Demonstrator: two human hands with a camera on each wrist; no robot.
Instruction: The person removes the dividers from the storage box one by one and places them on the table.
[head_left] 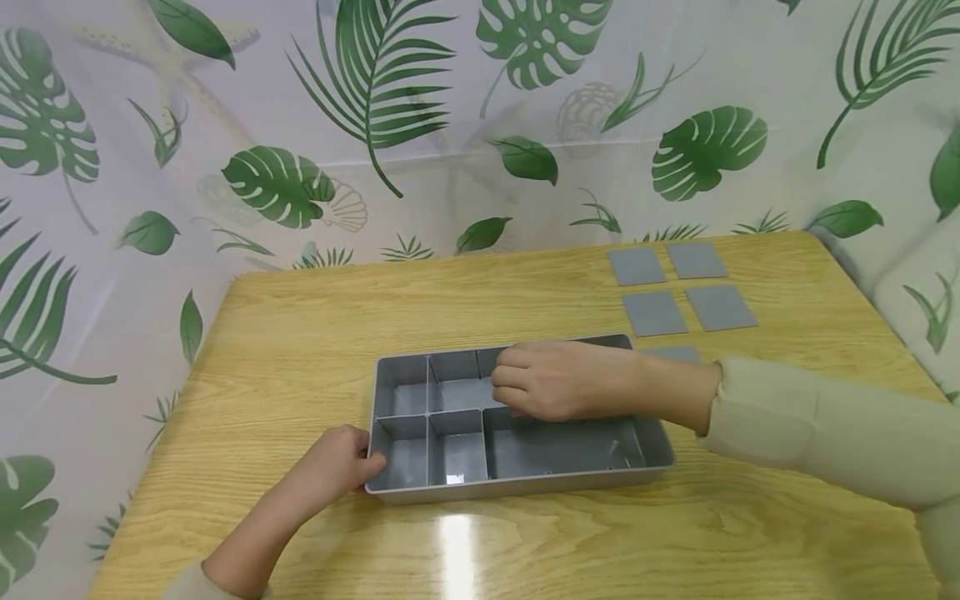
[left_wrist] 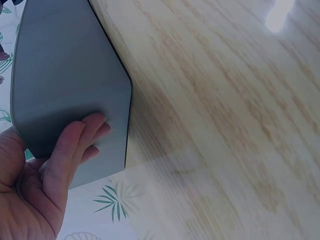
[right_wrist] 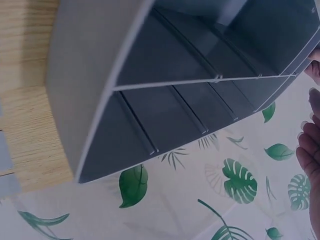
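A long grey divided tray [head_left: 517,483] lies on the wooden table. My left hand [head_left: 339,461] grips its left end in the head view, thumb over the rim. The left wrist view shows that hand's fingers [left_wrist: 75,140] against the tray's smooth grey outside [left_wrist: 70,65]. My right hand [head_left: 562,379] reaches over the middle of the tray, fingers bent down near the long partition. Whatever lies beneath those fingers is hidden. In the right wrist view only some fingertips [right_wrist: 309,145] show at the right edge, beside the tray's ribbed inside [right_wrist: 165,107].
Several flat grey squares [head_left: 722,307] lie on the table [head_left: 300,333] right of and behind the tray, one partly covered by the right forearm. Thin dividers [head_left: 456,422] split the tray's left part into small compartments. A leaf-patterned sheet [head_left: 450,183] hangs behind the table.
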